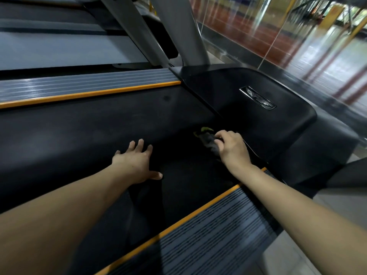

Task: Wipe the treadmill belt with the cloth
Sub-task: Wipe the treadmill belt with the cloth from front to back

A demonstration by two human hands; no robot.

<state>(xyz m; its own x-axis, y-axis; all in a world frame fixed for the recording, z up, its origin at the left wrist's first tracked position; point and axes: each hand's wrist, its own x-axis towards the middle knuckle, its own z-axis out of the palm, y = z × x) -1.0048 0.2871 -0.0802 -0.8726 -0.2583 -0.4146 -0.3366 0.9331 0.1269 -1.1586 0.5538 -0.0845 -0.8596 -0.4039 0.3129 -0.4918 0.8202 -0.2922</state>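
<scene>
The black treadmill belt (89,132) runs across the middle of the head view between two orange-edged side rails. My right hand (232,148) is closed on a dark grey cloth (208,141) with a yellow-green edge, pressed on the belt close to the black motor cover (248,100). My left hand (137,161) lies flat on the belt with its fingers spread, holding nothing, to the left of the cloth.
Ribbed grey foot rails (208,231) with orange strips border the belt near and far. Grey uprights (178,30) rise behind the motor cover. A glass wall (278,36) stands to the right, and a second treadmill deck (59,50) lies beyond the far rail.
</scene>
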